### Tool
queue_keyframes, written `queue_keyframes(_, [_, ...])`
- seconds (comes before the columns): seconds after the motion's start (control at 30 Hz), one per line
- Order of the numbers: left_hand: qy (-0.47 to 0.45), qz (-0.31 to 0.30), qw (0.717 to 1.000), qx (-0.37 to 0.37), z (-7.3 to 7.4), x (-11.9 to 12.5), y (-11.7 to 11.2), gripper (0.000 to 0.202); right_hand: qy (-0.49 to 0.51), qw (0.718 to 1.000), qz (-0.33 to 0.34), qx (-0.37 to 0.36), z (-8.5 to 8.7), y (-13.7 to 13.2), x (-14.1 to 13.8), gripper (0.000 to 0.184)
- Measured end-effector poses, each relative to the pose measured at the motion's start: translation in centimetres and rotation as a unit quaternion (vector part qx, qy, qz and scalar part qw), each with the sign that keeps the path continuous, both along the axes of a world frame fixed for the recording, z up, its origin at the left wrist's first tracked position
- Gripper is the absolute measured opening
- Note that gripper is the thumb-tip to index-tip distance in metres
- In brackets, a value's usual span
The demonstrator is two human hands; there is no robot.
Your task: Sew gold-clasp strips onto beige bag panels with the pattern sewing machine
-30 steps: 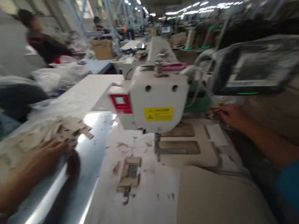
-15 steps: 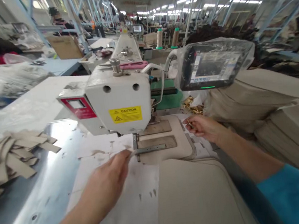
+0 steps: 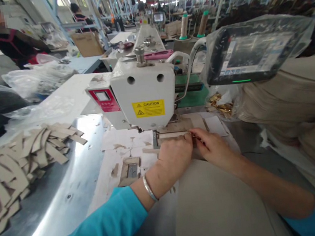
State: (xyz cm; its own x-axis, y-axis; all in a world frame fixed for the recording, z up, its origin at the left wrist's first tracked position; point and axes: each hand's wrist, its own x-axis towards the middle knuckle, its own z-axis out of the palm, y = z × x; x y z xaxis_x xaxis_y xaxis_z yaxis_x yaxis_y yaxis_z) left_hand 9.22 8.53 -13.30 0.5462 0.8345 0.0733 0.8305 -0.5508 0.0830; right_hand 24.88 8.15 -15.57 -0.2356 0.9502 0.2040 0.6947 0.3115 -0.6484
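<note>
Close together at the sewing machine's (image 3: pixel 144 88) clamp plate (image 3: pixel 155 139), both my hands meet fingertip to fingertip. My left hand (image 3: pixel 175 152) is closed around a narrow beige strip (image 3: pixel 149 150), whose tail sticks out to the left. A small gold-coloured metal piece (image 3: pixel 192 134) is pinched in my right hand (image 3: pixel 215 146); its exact shape is hidden by the fingers. Below the hands lies a large beige panel (image 3: pixel 215 203) with rounded corners. A small beige frame-shaped piece (image 3: pixel 129 171) rests left of my left hand.
Many beige strips (image 3: pixel 42 148) are heaped on the metal table at left. A bag of gold-coloured hardware (image 3: pixel 222 106) lies beneath the plastic-wrapped control screen (image 3: pixel 249 55). Stacked beige panels (image 3: pixel 288 97) stand at right. Another person (image 3: pixel 13 38) is at the far left.
My left hand has moved right and my right hand has come in slightly, so they now meet before the machine. The view has shifted, and the frame-shaped piece now shows at left.
</note>
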Motion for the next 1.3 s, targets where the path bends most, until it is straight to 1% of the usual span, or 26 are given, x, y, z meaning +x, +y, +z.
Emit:
queue_keyframes(0.03, [-0.009,0.013,1.000,-0.007,-0.2,0.2,0.3,0.018,-0.018,1.000,0.012,0.006,0.0,-0.1,0.0,0.027])
queue_keyframes(0.1, [-0.031,0.036,0.999,-0.017,-0.9,0.5,1.1,0.016,-0.019,1.000,0.016,-0.005,0.0,0.0,0.1,0.026])
queue_keyframes(0.13, [-0.044,0.031,0.998,-0.013,-1.3,0.5,1.6,0.017,-0.008,1.000,0.007,-0.017,0.0,0.3,0.3,0.024])
queue_keyframes(0.2, [-0.069,-0.018,0.997,0.020,-2.3,0.4,2.2,0.022,0.017,0.998,-0.019,-0.061,-0.2,1.5,1.0,0.017])
queue_keyframes(0.27, [-0.093,-0.071,0.991,0.057,-3.4,0.1,2.5,0.031,0.034,0.992,-0.037,-0.119,-0.4,3.1,2.0,0.014])
queue_keyframes(0.3, [-0.098,-0.080,0.990,0.069,-4.0,-0.1,2.4,0.039,0.040,0.987,-0.047,-0.147,-0.6,3.8,2.5,0.018])
queue_keyframes(0.37, [-0.094,-0.065,0.991,0.072,-4.9,-0.6,2.2,0.056,0.054,0.978,-0.071,-0.189,-1.0,5.0,3.3,0.026])
queue_keyframes(0.43, [-0.073,-0.050,0.994,0.063,-5.5,-1.1,2.1,0.066,0.065,0.970,-0.095,-0.213,-1.5,5.7,3.8,0.029])
queue_keyframes(0.5, [-0.049,-0.051,0.996,0.056,-5.5,-1.5,2.3,0.069,0.067,0.967,-0.111,-0.221,-1.9,6.0,4.0,0.030])
queue_keyframes(0.6, [-0.031,-0.060,0.996,0.051,-5.2,-1.8,3.2,0.074,0.040,0.969,-0.123,-0.211,-2.3,6.3,3.7,0.029])
queue_keyframes(0.7, [-0.032,-0.060,0.997,0.047,-5.2,-1.9,4.1,0.081,-0.003,0.970,-0.136,-0.200,-2.4,6.5,3.3,0.028])
queue_keyframes(0.77, [-0.043,-0.061,0.996,0.054,-5.4,-1.8,4.2,0.083,-0.026,0.970,-0.144,-0.194,-2.5,6.6,3.1,0.026])
queue_keyframes(0.83, [-0.053,-0.056,0.995,0.062,-5.7,-1.8,3.8,0.084,-0.044,0.970,-0.149,-0.189,-2.5,6.6,2.9,0.025])
queue_keyframes(0.93, [-0.055,-0.035,0.996,0.054,-6.0,-2.1,2.3,0.083,-0.059,0.970,-0.149,-0.181,-2.5,6.6,2.9,0.025])
queue_keyframes(1.07, [-0.047,-0.025,0.998,0.036,-5.9,-2.9,0.7,0.084,-0.056,0.970,-0.142,-0.187,-2.3,6.8,2.9,0.024])
queue_keyframes(1.2, [-0.056,-0.019,0.998,0.014,-5.5,-3.2,0.6,0.081,-0.030,0.971,-0.126,-0.201,-2.3,7.0,3.0,0.024])
queue_keyframes(1.3, [-0.066,-0.022,0.998,-0.003,-5.2,-3.3,0.9,0.080,0.023,0.968,-0.120,-0.221,-2.4,7.1,3.4,0.021])
